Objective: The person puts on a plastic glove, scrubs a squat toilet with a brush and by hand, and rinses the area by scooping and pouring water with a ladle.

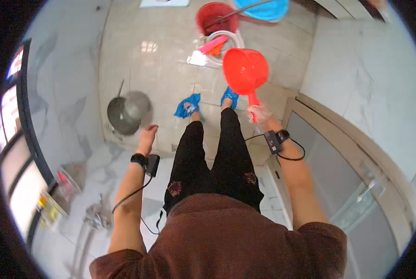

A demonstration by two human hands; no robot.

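Note:
My right hand (260, 115), in a thin clear glove, is wrapped round the handle of a red plastic water dipper (246, 70). The dipper's round bowl faces up toward me, held out in front above the floor. On the other side, my left hand (147, 136) looks closed, its fingers curled and partly hidden. Just beyond it is a blurred, greyish, round see-through shape (138, 106), and I cannot make out whether the hand grips it. A dark grey round container (120, 118) stands on the floor behind that shape.
A red bucket (212, 13), a blue basin (266, 8) and a white basin (238, 43) with pink and orange items stand ahead. A long stick crosses the bucket. Blue shoe covers (188, 107) are on my feet. A door (338, 162) is at right, wall taps (98, 216) at left.

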